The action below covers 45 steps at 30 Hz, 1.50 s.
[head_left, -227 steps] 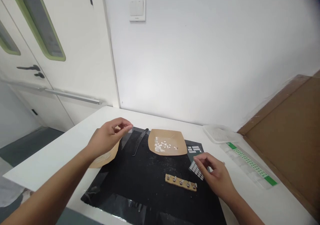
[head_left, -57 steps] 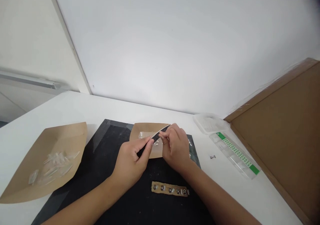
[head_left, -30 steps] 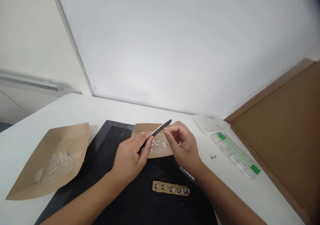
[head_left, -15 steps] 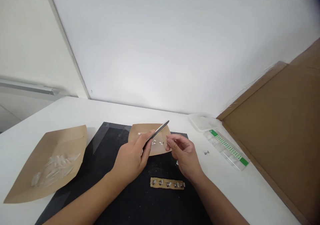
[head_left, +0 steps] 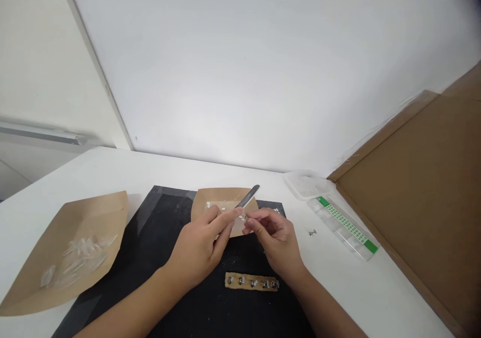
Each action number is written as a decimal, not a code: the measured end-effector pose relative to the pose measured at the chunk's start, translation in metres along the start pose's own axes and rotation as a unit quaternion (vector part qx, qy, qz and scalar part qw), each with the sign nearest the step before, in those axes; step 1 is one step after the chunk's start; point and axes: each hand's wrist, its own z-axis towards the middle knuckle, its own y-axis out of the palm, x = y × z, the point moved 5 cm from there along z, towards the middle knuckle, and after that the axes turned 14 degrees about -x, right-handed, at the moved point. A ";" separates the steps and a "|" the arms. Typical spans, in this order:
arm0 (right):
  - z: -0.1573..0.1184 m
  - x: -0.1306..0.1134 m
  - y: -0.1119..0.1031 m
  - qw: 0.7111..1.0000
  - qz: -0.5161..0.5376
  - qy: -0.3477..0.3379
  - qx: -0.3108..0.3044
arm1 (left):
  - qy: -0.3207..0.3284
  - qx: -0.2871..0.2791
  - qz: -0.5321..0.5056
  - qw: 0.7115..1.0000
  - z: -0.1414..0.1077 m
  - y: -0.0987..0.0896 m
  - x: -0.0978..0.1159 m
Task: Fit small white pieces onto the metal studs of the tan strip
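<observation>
File (head_left: 249,196), dark, gripped in our left hand (head_left: 206,235); our right hand (head_left: 278,235) is narrowed just beside it, though whether it pinches anything we cannot tell. Beyond both, loose white bits (head_left: 208,205) remain in a paper tray (head_left: 223,193). Nearer us than either, a strip (head_left: 247,285) already carries five metal pieces (head_left: 253,283); left of the left hand, clear slivers (head_left: 84,252) remain in a larger tray (head_left: 75,217).

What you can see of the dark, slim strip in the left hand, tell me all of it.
The dark strip is slim and flat, with a rounded tip, a dark grey face and a paler edge along its underside; its material is unclear. Held in the left hand, which hides its near end, it slants up to the right across the view of the tan tray. Whether the right hand touches it is unclear.
</observation>
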 end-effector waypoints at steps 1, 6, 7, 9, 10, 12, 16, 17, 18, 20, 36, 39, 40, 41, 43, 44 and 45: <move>0.000 0.001 0.000 1.000 0.000 -0.002 0.001 | -0.002 -0.006 -0.026 1.000 0.000 0.000 0.000; -0.001 0.000 -0.003 0.999 -0.018 -0.033 -0.005 | -0.024 -0.016 -0.122 0.992 0.003 -0.003 0.003; -0.001 -0.002 -0.004 0.999 -0.019 -0.046 -0.008 | -0.027 -0.020 -0.121 0.992 0.004 -0.003 0.004; -0.001 -0.006 -0.004 0.997 -0.021 -0.065 -0.024 | -0.027 -0.026 -0.113 0.993 0.005 -0.003 0.005; -0.001 -0.008 -0.002 0.997 -0.026 -0.069 -0.036 | -0.025 -0.028 -0.107 0.994 0.005 -0.003 0.005; -0.001 -0.011 0.000 0.996 -0.048 -0.063 -0.048 | -0.019 -0.033 -0.084 0.996 0.004 -0.002 0.005; -0.002 -0.010 -0.002 0.995 -0.093 -0.022 -0.018 | -0.035 -0.082 0.004 0.996 0.001 -0.001 0.005; -0.002 -0.009 -0.003 0.996 -0.086 -0.015 -0.006 | -0.046 -0.099 0.025 0.994 0.000 -0.001 0.005; -0.002 -0.008 -0.004 0.997 -0.074 -0.009 0.006 | -0.059 -0.113 0.041 0.991 -0.001 -0.002 0.006; -0.001 -0.005 -0.006 0.998 -0.048 0.000 0.034 | -0.090 -0.125 0.063 0.986 -0.002 -0.005 0.008; -0.005 -0.015 0.003 0.934 -0.343 -0.083 0.050 | 0.026 -0.043 0.059 0.997 0.000 -0.008 0.013; -0.005 -0.011 0.005 0.922 -0.381 -0.067 0.025 | 0.004 -0.066 -0.037 0.997 0.000 -0.008 0.011; -0.005 -0.010 0.005 0.917 -0.392 -0.066 0.017 | -0.006 -0.078 -0.080 0.994 0.000 -0.006 0.010; -0.004 -0.008 0.006 0.914 -0.401 -0.066 0.008 | -0.016 -0.083 -0.122 0.989 0.001 -0.005 0.009; -0.004 -0.006 0.007 0.905 -0.420 -0.066 0.000 | -0.032 -0.071 -0.181 0.980 0.002 -0.005 0.005; -0.004 -0.006 0.007 0.900 -0.431 -0.070 0.001 | -0.036 -0.056 -0.193 0.979 0.002 -0.005 0.004; -0.004 -0.007 0.008 0.894 -0.441 -0.078 0.004 | -0.037 -0.041 -0.197 0.979 0.003 -0.006 0.002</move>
